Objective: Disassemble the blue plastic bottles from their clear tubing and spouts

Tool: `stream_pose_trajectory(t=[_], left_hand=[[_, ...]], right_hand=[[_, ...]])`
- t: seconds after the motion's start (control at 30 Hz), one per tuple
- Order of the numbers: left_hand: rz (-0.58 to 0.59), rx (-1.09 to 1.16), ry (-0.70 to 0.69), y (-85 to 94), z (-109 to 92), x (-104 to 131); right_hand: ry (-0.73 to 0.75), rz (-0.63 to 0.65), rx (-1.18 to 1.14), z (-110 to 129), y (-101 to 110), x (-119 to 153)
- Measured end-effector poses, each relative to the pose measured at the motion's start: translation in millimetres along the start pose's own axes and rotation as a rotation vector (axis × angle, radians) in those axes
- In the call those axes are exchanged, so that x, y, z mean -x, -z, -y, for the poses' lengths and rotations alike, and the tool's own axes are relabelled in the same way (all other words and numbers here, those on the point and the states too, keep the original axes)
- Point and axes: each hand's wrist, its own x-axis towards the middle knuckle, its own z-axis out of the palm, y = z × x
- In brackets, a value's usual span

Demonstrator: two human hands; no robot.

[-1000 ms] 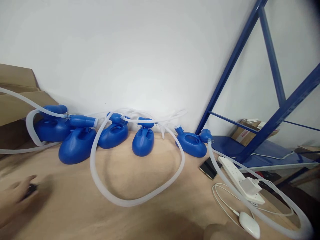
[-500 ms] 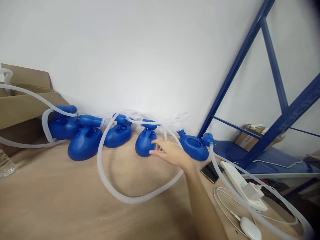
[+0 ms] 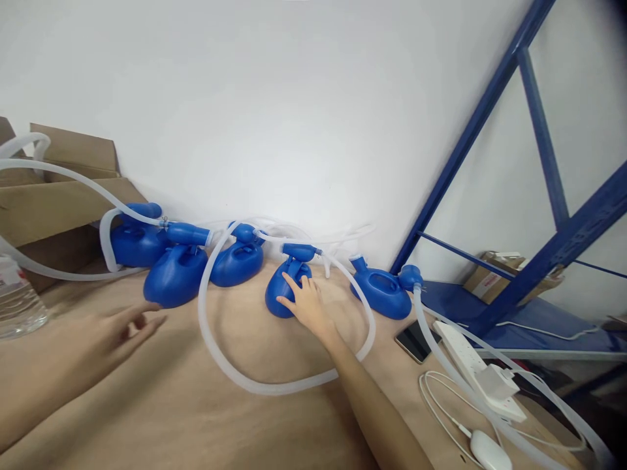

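Right hand (image 3: 307, 305) is at mid-frame, palm down on the centre bottle (image 3: 277, 295), thumb and fingers spread over its blue body, thumb to the left. The hand lies on the bottle rather than round it; whether any fingertip presses hard, I cannot tell. Bottle stands on the table (image 3: 206, 424), its head tipped across the top, white cap at the left end.

From the head's right end a white tube (image 3: 255, 388) sweeps down and round in a wide loop, then climbs left of centre. My right forearm crosses over the loop, low and right of centre.

Left hand (image 3: 122, 333), lower left, blurred: thumb and fingers apart, loosely bent, nothing seen between them. Fingertips just beside the second bottle (image 3: 174, 284); contact unclear.

Three more blue bottles: one far left (image 3: 137, 248), one left of centre (image 3: 240, 264), one right of centre (image 3: 382, 294). Carton (image 3: 49, 209) at the left edge, flaps up, a clear water bottle (image 3: 19, 307) in front of it.

Lower right: phone (image 3: 414, 341), power strip (image 3: 455, 343) with a white plug (image 3: 496, 382), white cable (image 3: 434, 398). Blue shelf (image 3: 450, 150) fills the right side.
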Motion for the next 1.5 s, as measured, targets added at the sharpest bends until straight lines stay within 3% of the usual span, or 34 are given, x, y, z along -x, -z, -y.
stream_pose_trajectory(t=[0.07,0.17,0.23,0.33,0.43,0.5,0.57,0.63,0.7,0.83,0.93,1.03,1.2,1.33,1.5], left_hand=[[0.119,-0.036,-0.101,0.1,-49.2,2.7],[0.144,0.022,-0.293,-11.7,-114.2,-10.8],[0.107,0.107,-0.324,-26.5,-140.6,-33.3],[0.135,0.211,-0.227,-48.1,-159.5,-73.2],[0.28,0.46,-0.171,-63.8,-168.1,-100.8],[0.346,0.592,-0.187,-72.7,-172.7,-109.9],[0.363,0.665,-0.199,-81.2,-177.0,-114.8],[0.385,0.743,-0.197,-87.8,-180.3,-118.4],[0.414,0.818,-0.188,-90.4,-181.6,-121.9],[0.412,0.843,-0.211,-81.7,-177.2,-125.7],[0.323,0.751,-0.222,-71.7,-172.8,-123.4],[0.278,0.535,-0.239,-68.6,-171.5,-119.9],[0.261,0.284,-0.459,-74.2,-170.2,-119.9],[0.247,0.349,-0.456,-80.0,-166.0,-124.7],[0.352,0.632,-0.285,-98.0,-164.6,-134.5]], right_hand=[[0.048,0.091,0.064,10.4,21.2,9.4],[0.114,0.229,0.124,27.1,52.5,24.2],[0.187,0.281,0.136,35.0,70.2,33.4],[0.302,0.357,0.079,38.1,89.7,43.5],[0.353,0.472,-0.129,31.6,102.0,45.2],[0.319,0.454,-0.324,23.5,105.3,40.7],[0.17,0.209,-0.401,13.6,103.0,32.9],[-0.009,-0.122,-0.276,3.6,95.8,24.0],[-0.104,-0.264,-0.141,-3.7,87.3,16.0],[-0.17,-0.089,-0.134,2.0,79.8,5.3],[-0.181,-0.016,-0.08,19.9,79.9,-0.1],[-0.151,-0.018,0.019,33.0,75.1,-3.4],[-0.082,-0.096,0.041,31.2,61.5,-3.5],[-0.093,-0.136,0.076,29.8,58.9,-3.4],[-0.102,-0.126,0.109,30.2,56.8,-3.5]])
